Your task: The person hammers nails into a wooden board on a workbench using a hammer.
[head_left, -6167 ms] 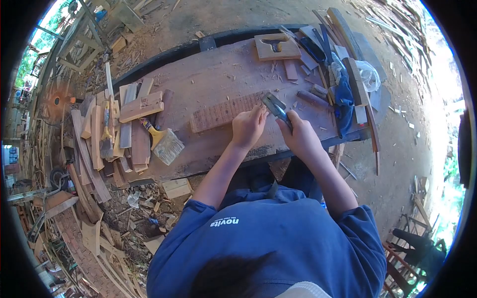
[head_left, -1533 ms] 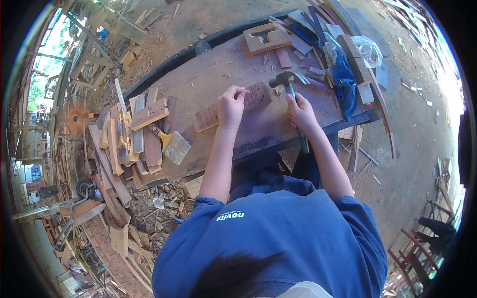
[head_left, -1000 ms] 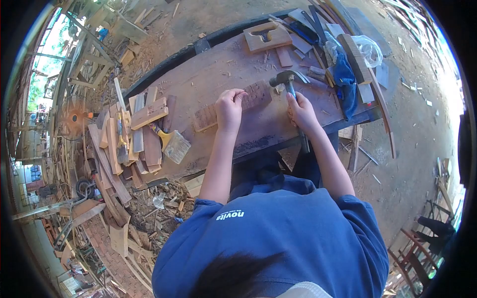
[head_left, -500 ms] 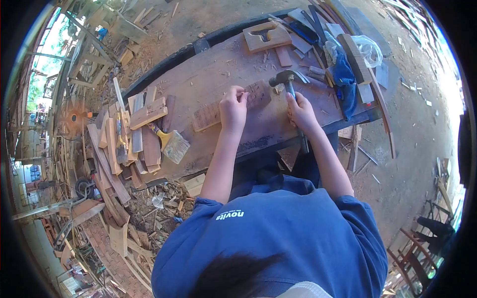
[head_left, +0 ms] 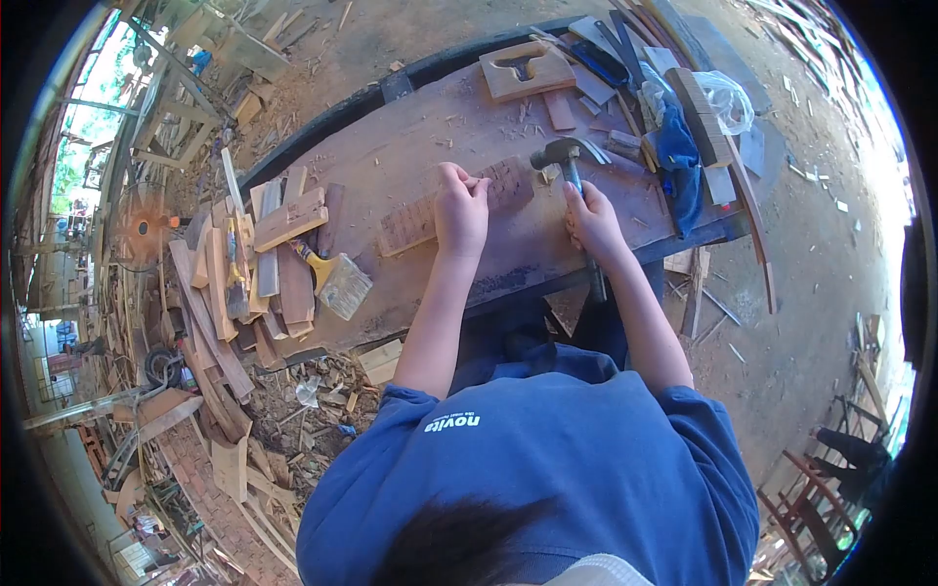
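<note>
My right hand point(head_left: 594, 223) is wrapped around the handle of a claw hammer point(head_left: 561, 153), its head raised at the top and the claw toward the right. My left hand point(head_left: 461, 213) is closed in a pinch above a reddish wooden block point(head_left: 410, 224); whatever the fingertips hold is too small to make out. The block lies flat on the workbench point(head_left: 391, 166), with dark marks along its upper face. My left hand and forearm hide the block's middle part.
Wood offcuts point(head_left: 291, 221) and a wide paintbrush point(head_left: 342, 283) are piled at the bench's left. At the back right lie a board with a cut-out point(head_left: 528, 70), a blue cloth point(head_left: 676, 156) and a clear plastic bag point(head_left: 725, 100). Scraps point(head_left: 318, 430) cover the ground.
Almost nothing differs. My left hand has shifted very slightly, while the hammer stays raised in my right hand.
</note>
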`<state>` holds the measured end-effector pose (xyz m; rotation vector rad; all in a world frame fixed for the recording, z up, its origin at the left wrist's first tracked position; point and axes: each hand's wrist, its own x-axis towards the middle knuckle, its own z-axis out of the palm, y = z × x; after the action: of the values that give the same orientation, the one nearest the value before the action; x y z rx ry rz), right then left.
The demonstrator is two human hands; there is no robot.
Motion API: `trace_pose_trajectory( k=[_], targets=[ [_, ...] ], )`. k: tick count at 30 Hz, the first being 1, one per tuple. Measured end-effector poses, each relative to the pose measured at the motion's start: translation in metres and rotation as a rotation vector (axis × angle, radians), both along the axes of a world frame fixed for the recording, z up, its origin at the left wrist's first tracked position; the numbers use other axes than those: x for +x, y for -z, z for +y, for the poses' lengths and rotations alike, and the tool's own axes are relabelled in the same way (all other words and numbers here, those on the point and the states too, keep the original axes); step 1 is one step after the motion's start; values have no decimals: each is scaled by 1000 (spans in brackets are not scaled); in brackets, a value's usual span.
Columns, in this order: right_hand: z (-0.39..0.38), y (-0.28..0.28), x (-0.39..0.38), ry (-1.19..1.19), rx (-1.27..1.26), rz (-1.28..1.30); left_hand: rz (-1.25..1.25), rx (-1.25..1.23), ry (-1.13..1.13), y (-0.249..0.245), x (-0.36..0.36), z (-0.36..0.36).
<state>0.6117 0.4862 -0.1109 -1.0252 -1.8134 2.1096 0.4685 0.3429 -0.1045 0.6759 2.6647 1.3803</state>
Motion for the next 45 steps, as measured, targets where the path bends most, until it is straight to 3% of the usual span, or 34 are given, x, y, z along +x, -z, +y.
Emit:
trace_pose_trajectory(
  k=[24, 33, 38, 44, 45],
  targets=[
    [2, 9, -1, -2, 29, 16, 9, 124, 32, -1, -5, -1],
    [3, 8, -1, -5, 27, 22, 24, -30, -15, -2, 0, 4],
    [1, 8, 1, -9, 16, 22, 102, 36, -15, 4, 2, 4],
    [-11, 9, 4, -23, 109, 142, 166, 56, -57, 11, 5, 3],
    [-14, -2, 3, -60, 229, 123, 222, 72, -65, 14, 5, 3]
  ],
)
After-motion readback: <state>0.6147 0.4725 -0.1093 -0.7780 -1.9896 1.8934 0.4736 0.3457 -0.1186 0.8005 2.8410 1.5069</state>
